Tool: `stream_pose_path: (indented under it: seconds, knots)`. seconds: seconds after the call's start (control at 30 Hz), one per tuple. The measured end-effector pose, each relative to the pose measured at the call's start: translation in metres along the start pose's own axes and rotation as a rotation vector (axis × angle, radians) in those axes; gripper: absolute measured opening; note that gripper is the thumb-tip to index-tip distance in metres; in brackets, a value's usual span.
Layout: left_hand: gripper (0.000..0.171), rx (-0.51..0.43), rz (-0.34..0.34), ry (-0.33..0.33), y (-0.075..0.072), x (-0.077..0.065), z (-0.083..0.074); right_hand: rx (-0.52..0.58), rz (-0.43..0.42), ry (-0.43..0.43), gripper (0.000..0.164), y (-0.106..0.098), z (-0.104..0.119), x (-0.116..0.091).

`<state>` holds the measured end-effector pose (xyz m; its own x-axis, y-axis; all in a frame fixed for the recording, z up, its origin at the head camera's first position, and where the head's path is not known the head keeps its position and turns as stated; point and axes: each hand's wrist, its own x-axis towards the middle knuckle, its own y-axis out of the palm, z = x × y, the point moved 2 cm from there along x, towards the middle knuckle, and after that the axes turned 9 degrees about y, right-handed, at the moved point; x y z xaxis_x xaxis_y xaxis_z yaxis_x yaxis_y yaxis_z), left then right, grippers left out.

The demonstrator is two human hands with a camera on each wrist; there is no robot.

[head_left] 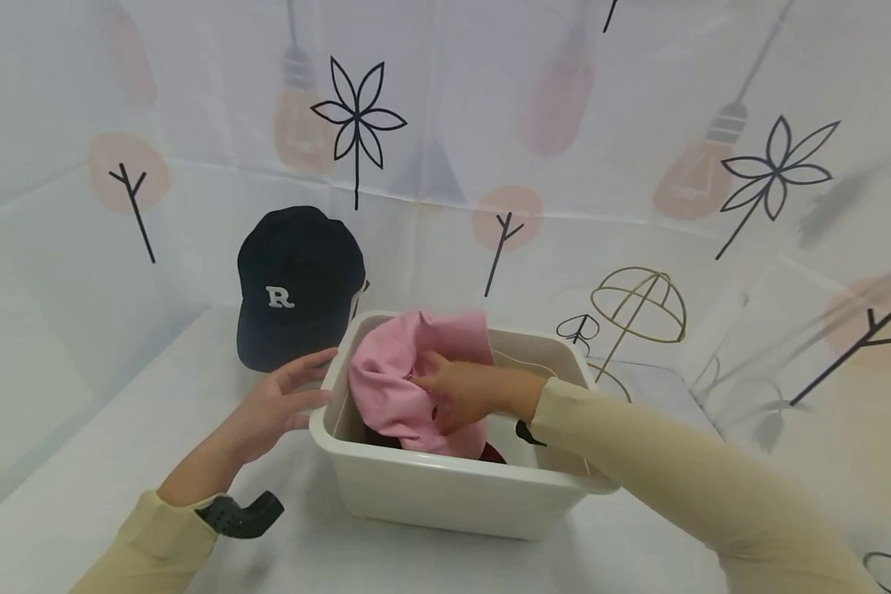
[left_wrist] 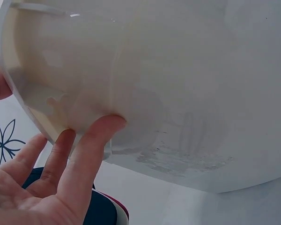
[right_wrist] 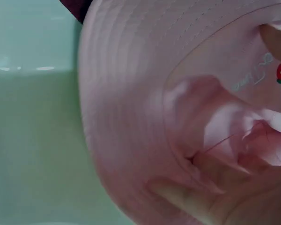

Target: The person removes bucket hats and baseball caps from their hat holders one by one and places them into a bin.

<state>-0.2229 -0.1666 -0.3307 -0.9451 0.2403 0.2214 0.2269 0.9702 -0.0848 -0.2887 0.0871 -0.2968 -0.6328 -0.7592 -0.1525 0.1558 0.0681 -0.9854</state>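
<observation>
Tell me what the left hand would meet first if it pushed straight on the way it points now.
The white bin: the left hand already touches its side. Beyond that wall, the pink hat would probably come next, though depth is hard to judge.

I am working in what is looking like a small curtained booth: creased white fabric (head_left: 445,115), printed with flowers, trees and light bulbs, is hanging behind the back edge of my white bench (head_left: 148,412) and wrapping past both back corners. What building is surrounding it, I cannot tell.
</observation>
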Motion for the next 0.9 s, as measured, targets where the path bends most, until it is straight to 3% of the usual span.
stream_pose_path:
  seconds: [0.13, 0.63, 0.83, 0.9]
  knots:
    - [0.068, -0.005, 0.000, 0.000, 0.000, 0.000, 0.001, 0.053, 0.083, -0.028, 0.040, 0.011, -0.002, 0.007]
    - [0.069, 0.010, -0.010, -0.013, 0.000, -0.001, -0.001, 0.045, 0.379, 0.094, 0.040, 0.021, -0.013, 0.015]
    - [0.068, 0.004, -0.011, -0.015, 0.000, 0.000, -0.001, 0.199, 0.495, 0.129, 0.038, 0.020, -0.018, 0.013]
    - [0.068, 0.001, -0.009, -0.011, 0.000, -0.001, -0.001, 0.210, 0.484, 0.116, 0.035, 0.016, -0.016, 0.012]
